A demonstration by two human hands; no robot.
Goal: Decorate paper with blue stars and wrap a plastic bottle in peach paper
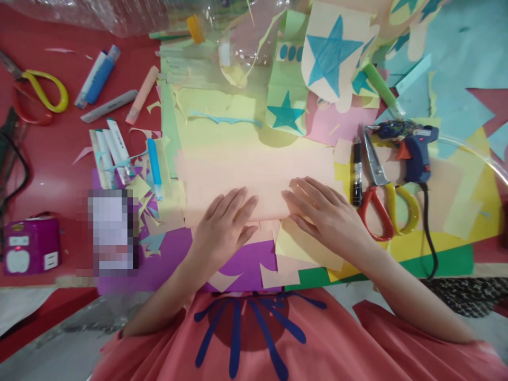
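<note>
I'm seeing the left hand (230,217) and right hand (319,203) resting open, palms down, on the pale peach paper sheet (257,169), which is lying centrally before the torso; neither is gripping. I'm judging that even pressure from both is serving best, keeping the sheet from slipping over the paper scraps (280,278). The fingers are hiding parts of its near edge, so I'm not telling whether it's folded. Pixelation is masking a rectangular object (113,227); the top border is cropping clear plastic (130,13).
</note>
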